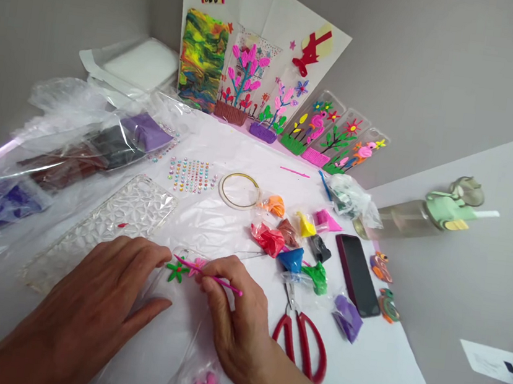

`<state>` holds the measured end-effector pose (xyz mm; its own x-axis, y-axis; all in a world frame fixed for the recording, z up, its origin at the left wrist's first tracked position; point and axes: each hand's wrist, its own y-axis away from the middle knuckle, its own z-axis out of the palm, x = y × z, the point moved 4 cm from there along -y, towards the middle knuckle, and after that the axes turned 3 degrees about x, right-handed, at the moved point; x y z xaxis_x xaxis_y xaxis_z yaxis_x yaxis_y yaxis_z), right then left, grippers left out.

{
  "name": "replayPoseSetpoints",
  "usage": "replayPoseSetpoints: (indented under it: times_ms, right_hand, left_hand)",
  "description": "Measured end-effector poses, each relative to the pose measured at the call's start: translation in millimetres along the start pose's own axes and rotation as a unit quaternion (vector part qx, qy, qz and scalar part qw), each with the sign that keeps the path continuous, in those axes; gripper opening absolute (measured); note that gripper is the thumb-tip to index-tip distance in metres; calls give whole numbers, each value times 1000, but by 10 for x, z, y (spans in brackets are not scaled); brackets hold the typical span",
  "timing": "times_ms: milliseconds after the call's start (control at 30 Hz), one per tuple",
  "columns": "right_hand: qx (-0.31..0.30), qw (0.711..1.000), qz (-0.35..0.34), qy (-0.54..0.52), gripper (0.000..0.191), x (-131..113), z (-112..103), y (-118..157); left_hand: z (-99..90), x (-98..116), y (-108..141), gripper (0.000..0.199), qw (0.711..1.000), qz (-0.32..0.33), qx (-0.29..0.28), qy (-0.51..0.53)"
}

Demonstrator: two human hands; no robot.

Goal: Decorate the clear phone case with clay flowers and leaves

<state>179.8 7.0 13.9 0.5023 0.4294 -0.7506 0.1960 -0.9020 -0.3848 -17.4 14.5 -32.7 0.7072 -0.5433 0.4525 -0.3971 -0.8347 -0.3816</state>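
Observation:
Pinched in my right hand (238, 317) is a thin pink modelling tool (226, 285), its pointed tip over a green clay flower (176, 271) with a red centre. A pink clay flower (196, 265) lies just right of the green one, partly covered by my right fingers. Both flowers seem to rest on a clear phone case (188, 253), mostly hidden. My left hand (107, 298) is at the left of the green flower, thumb and forefinger apart, forefinger tip close to the case's edge. Nothing shows between its fingers.
Bagged clay lumps, such as a blue one (292, 259), lie right of centre. Red-handled scissors (302, 334) and a phone (358, 276) are at right. A textured clear case (107, 223) lies left. Decorated cases (246, 85) lean at the back; a bottle (398, 219) stands far right.

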Motion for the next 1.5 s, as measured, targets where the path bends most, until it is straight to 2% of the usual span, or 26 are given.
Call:
replayPoseSetpoints:
  times_ms: [133, 400, 600, 867, 1100, 1333, 1433, 1500]
  right_hand:
    - [-37, 999, -22, 13, 14, 7, 50, 10]
    - [-41, 998, -38, 20, 14, 35, 77, 21]
    - [-46, 997, -53, 29, 20, 43, 86, 45]
    - [-46, 996, -69, 42, 16, 26, 93, 32]
    - [-51, 995, -81, 42, 19, 30, 106, 39]
    - [-85, 988, -109, 62, 25, 27, 125, 54]
    - [-73, 991, -101, 46, 20, 15, 113, 42]
    - [-47, 997, -67, 9, 16, 12, 79, 21]
  left_hand:
    - [14, -23, 27, 24, 1000, -10, -11, 8]
    - [-1, 10, -12, 22, 1000, 9, 0, -6]
    - [-10, 5, 4, 23, 1000, 1, -4, -1]
    - [7, 9, 9, 24, 1000, 4, -16, -9]
    - [-3, -1, -6, 22, 1000, 4, 0, -10]
    - [-13, 13, -11, 23, 1000, 0, -1, -1]
    - [-15, 13, -24, 21, 1000, 13, 7, -13]
    - [-18, 10, -33, 19, 1000, 21, 12, -20]
